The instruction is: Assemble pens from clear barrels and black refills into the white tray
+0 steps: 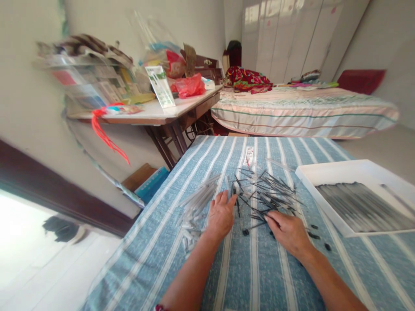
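Note:
My left hand [221,217] is over the cloth with its fingers apart, between a bundle of clear tubes [205,192] and a few black sticks by the thumb. No object shows in its grasp. My right hand [289,233] is closed, thumb and forefinger pinched on a thin black stick at the near edge of a loose pile of thin black sticks [272,190]. Its fingertips partly hide what they grip. Small whitish pieces [191,231] lie left of my left wrist. Several small black caps [327,246] are scattered to the right of my right hand.
A white tray [311,179] on the right holds a row of dark, slim pen-like sticks [363,207]. Blue striped cloth [155,268] covers the table. Behind are a cluttered side table [162,113] and a bed [301,108]; a blue box [152,183] is below left.

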`<state>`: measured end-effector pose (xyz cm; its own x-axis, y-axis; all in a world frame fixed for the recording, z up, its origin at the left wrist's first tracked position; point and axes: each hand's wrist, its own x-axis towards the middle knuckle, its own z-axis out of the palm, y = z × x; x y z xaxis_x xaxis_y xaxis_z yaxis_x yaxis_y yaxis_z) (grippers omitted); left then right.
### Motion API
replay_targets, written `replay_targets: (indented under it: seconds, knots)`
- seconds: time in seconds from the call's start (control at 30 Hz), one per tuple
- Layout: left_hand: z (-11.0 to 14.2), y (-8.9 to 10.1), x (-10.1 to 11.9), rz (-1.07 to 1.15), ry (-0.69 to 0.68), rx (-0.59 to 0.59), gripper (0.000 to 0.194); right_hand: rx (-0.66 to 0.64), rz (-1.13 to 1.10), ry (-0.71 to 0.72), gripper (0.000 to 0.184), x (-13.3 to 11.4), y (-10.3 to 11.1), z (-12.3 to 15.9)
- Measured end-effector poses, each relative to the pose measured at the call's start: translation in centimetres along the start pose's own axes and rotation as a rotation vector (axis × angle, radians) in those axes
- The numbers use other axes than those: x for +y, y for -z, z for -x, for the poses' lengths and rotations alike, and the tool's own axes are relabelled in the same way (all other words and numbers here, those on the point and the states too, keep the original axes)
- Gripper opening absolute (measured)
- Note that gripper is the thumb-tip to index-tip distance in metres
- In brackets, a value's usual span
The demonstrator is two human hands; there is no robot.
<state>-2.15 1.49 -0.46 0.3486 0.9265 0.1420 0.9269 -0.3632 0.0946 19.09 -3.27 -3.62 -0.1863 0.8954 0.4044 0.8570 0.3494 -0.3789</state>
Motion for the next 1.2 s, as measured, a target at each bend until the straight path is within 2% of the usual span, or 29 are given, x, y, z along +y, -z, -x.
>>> replay_targets:
  seconds: [0.13,0.37,0.6,0.7,0.87,1.0,1.2]
  knots:
    - [-0.1,-0.2,0.1,-0.046,0.023,-0.061,0.032,0.030,0.021,0.012,0.027,0.0,0.1,0.0]
    - [0.3,0.9,0.7,-0.064,0.029,-0.131,0.022,0.096,0.043,0.034,0.026,0.3,0.0,0.0]
    - [1.1,1.5,0.5,0.058,-0.044,-0.198,0.028,0.062,0.049,0.030,0.024,0.5,-0.3,-0.1]
    - [1.2,1.6,0.1,0.108,-0.093,-0.201,0.030,0.053,0.052,0.033,0.024,0.5,-0.5,0.0]
    - [1.2,1.5,0.0,0.075,-0.112,-0.192,0.027,0.061,0.042,0.037,0.023,0.6,-0.7,0.2]
    - [1.1,1.1,0.1,0.009,-0.091,-0.164,0.035,0.068,0.045,0.043,0.024,0.5,-0.8,0.1]
    - [0.6,0.5,0.0,-0.040,-0.054,-0.143,0.029,0.080,0.056,0.061,0.024,0.3,-0.5,0.1]
